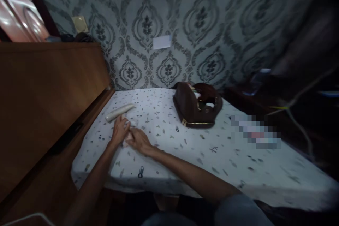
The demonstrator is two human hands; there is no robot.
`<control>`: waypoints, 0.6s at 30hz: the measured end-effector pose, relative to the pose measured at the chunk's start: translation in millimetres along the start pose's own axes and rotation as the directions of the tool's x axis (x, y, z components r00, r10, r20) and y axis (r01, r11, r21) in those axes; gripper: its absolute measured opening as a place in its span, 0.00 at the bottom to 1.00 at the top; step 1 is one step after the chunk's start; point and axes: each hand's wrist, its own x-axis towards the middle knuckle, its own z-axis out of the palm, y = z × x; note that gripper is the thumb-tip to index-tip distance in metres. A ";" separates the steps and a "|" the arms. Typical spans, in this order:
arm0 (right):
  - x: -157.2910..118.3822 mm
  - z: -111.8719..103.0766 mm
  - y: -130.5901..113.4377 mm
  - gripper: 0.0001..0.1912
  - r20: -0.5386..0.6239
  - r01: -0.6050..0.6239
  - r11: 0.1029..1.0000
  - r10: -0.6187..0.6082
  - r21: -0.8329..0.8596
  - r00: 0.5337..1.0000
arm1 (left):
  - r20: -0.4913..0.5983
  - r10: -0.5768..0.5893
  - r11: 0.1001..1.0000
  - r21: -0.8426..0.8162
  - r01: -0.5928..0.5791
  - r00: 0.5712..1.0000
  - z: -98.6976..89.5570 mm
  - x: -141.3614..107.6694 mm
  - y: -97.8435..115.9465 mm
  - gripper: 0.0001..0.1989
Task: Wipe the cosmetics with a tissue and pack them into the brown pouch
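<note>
My left hand and my right hand meet over the left part of a white patterned cloth surface. Between them is a small, pale, crumpled item, too blurred to name, and the fingers of both hands are closed on it. Just beyond my left hand lies a pale rolled item, slanting up to the right. A dark brown bag with a gold zipper stands open farther back, right of my hands, with some things inside.
A wooden panel rises along the left edge. Patterned wallpaper with a white label is behind. To the right lie a pixelated flat item and a pale cable over dark furniture.
</note>
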 end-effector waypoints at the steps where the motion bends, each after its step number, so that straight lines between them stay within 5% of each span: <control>1: -5.8 0.5 -2.5 0.15 0.009 0.012 1.000 -0.012 0.011 1.000 | 0.021 0.020 0.999 -0.035 -0.019 1.000 -1.4 -0.1 3.4 0.12; 4: -20.0 -5.2 -5.1 0.11 0.034 0.032 0.999 -0.032 0.015 0.999 | 0.160 0.073 0.970 -0.240 -0.033 0.984 -4.1 1.2 18.0 0.12; 7: -29.4 -23.3 0.6 0.07 -0.015 0.001 1.000 -0.002 -0.028 1.000 | 0.342 0.181 0.877 -0.480 0.006 0.922 -4.3 2.2 36.3 0.15; 10: -34.6 -45.8 12.1 0.07 -0.116 -0.043 0.995 0.033 -0.089 0.993 | 0.388 0.286 0.816 -0.579 -0.010 0.877 0.0 2.2 50.9 0.15; 14: -29.5 -62.7 30.7 0.22 -0.174 0.006 0.986 -0.036 -0.169 0.984 | 0.302 0.247 0.871 -0.485 -0.075 0.921 12.2 5.6 52.6 0.15; 16: -21.3 -64.3 38.5 0.36 -0.122 0.093 0.976 -0.119 -0.196 0.985 | 0.240 0.202 0.942 -0.313 -0.121 0.950 15.7 11.8 46.0 0.16; 18: -11.5 -64.9 43.3 0.38 -0.048 0.158 0.964 -0.172 -0.213 0.984 | 0.179 0.147 0.987 -0.095 -0.131 0.973 13.8 22.5 35.2 0.17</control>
